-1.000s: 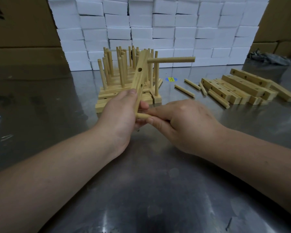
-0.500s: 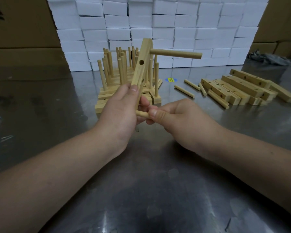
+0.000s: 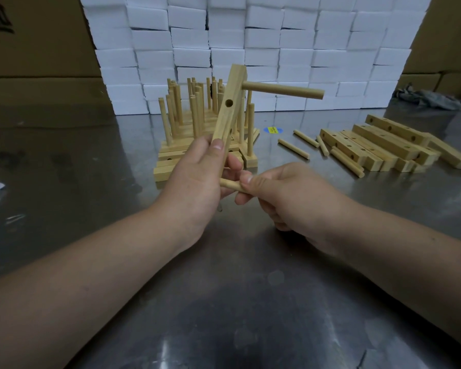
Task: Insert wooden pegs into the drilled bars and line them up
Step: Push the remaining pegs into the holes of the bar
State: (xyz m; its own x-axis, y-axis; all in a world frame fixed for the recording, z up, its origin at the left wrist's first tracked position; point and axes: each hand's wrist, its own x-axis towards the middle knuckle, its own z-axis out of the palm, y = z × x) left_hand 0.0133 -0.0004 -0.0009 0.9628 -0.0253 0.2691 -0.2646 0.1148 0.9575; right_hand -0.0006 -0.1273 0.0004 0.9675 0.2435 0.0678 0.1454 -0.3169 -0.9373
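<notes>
My left hand [image 3: 197,179] grips the lower end of a drilled wooden bar [image 3: 229,110], held nearly upright above the table and leaning right at the top. One peg [image 3: 282,90] sticks out to the right from the bar's top hole. An empty hole shows in the bar's middle. My right hand [image 3: 285,198] pinches a second peg [image 3: 230,185] whose left tip meets the bar's bottom end. Behind stands a group of finished bars with upright pegs [image 3: 205,123].
Several undrilled-looking and drilled loose bars [image 3: 383,145] lie in a pile at the right, with loose pegs [image 3: 293,148] beside them on the steel table [image 3: 237,302]. A wall of white foam blocks [image 3: 250,49] and cardboard boxes [image 3: 35,49] close the back.
The bar has been raised and tipped more upright, so its top peg sits higher. My right hand has kept the second peg at the bar's bottom end.
</notes>
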